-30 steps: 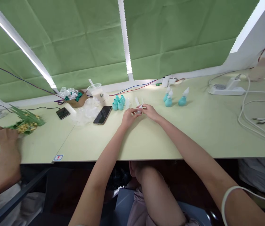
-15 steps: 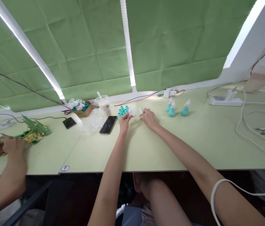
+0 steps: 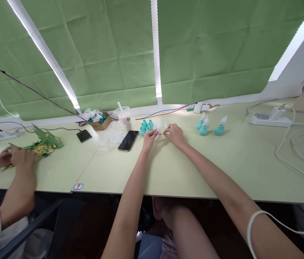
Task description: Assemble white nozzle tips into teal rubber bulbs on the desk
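My left hand (image 3: 149, 139) is closed in a pinch, just in front of a cluster of small teal bulb-shaped bottles (image 3: 146, 127). What its fingertips hold is too small to make out. Facing it closely, my right hand (image 3: 175, 134) also pinches with thumb and finger; a small whitish translucent tip (image 3: 165, 125) shows right by its fingertips. Between and behind the hands lie more pale translucent pieces (image 3: 157, 126), blurred together. To the right stand three teal bottles, one of them in front (image 3: 203, 130), another apart (image 3: 219, 130), each topped with a white pointed nozzle.
Left of my hands are a black phone (image 3: 128, 140), crumpled clear plastic (image 3: 110, 137), a drink cup (image 3: 125, 117) and a cardboard box (image 3: 101, 124). Another person's hands (image 3: 19, 157) work on a green-and-yellow bunch (image 3: 45, 145). A power strip (image 3: 270, 120) and white cables lie right.
The view has shifted, so the table's things appear further right. My hands have come slightly closer together. The whitish piece earlier seen at my left fingertips no longer shows clearly there.
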